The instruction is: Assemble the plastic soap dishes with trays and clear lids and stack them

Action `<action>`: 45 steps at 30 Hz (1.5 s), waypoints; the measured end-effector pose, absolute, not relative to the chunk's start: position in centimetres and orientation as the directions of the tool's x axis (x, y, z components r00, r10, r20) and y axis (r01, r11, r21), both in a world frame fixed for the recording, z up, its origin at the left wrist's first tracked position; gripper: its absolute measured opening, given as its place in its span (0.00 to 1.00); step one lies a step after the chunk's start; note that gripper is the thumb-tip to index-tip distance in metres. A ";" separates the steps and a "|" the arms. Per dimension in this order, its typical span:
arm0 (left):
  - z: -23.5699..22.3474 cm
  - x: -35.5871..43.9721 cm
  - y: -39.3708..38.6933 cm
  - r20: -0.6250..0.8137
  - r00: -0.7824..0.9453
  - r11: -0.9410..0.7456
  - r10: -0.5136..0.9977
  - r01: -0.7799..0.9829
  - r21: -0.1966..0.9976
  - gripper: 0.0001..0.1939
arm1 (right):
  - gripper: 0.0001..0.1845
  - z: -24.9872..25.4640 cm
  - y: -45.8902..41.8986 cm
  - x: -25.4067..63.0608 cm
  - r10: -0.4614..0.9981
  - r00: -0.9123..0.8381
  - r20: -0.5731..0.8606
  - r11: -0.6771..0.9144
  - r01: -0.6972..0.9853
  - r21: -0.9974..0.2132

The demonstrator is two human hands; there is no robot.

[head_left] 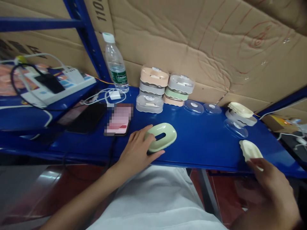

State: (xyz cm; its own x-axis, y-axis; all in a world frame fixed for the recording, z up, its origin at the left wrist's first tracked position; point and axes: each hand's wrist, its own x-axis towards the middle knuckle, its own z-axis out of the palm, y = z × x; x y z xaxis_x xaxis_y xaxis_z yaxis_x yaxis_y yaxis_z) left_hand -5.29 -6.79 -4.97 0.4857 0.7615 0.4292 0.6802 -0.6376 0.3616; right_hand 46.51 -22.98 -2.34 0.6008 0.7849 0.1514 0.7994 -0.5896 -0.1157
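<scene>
My left hand point(141, 145) grips the left end of a pale green soap dish point(169, 132) with an oval slot in its middle, near the table's front edge. At the right, my right hand point(273, 180) is closed on the near end of a cream soap dish piece point(251, 149); its fingers are partly blurred. Beyond that hand, another cream dish piece point(241, 109) rests on a grey one point(231, 118), with a clear lid point(236, 128) in front. Two more clear lids, a left one point(193, 107) and a right one point(212, 109), lie along the back.
Two stacks of lidded soap boxes, a left one point(154, 76) and a right one point(181, 83), stand against the cardboard. To their left are a water bottle point(117, 68), a white charger point(115, 95), a phone point(120, 118) and a power strip point(72, 89) with loose cables.
</scene>
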 end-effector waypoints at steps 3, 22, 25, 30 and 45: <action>-5.2 -5.4 -6.7 0.434 0.463 -0.627 0.773 0.664 0.408 0.17 | 0.14 -1.9 -22.5 41.2 0.915 0.388 0.115 -0.350 0.901 -0.254; -4.7 -5.8 -6.7 0.462 0.424 -0.626 0.779 0.559 0.543 0.14 | 0.32 2.0 -3.1 25.9 0.764 -0.585 0.271 0.641 0.644 -0.417; -4.9 -5.7 -6.7 0.472 0.443 -0.645 0.762 0.576 0.502 0.15 | 0.42 1.6 -2.7 25.0 0.692 -0.679 0.246 0.717 0.602 -0.352; -5.2 -5.5 -6.8 0.517 0.510 -0.723 0.688 0.550 0.419 0.21 | 0.40 -0.3 -4.0 24.1 0.679 -0.717 0.157 0.728 0.632 -0.266; -4.8 -5.4 -6.8 0.478 0.529 -0.710 0.701 0.583 0.396 0.20 | 0.45 -0.8 -3.9 25.3 0.714 -0.666 0.215 0.696 0.645 -0.315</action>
State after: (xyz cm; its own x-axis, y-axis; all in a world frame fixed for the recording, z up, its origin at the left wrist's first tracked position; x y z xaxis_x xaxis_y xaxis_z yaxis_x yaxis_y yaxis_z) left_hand -5.42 -6.81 -4.81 0.5291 0.7011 0.4780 0.5830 -0.7096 0.3957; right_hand 25.30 -3.87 -0.83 -0.6657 0.7145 0.2152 0.6451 0.6960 -0.3153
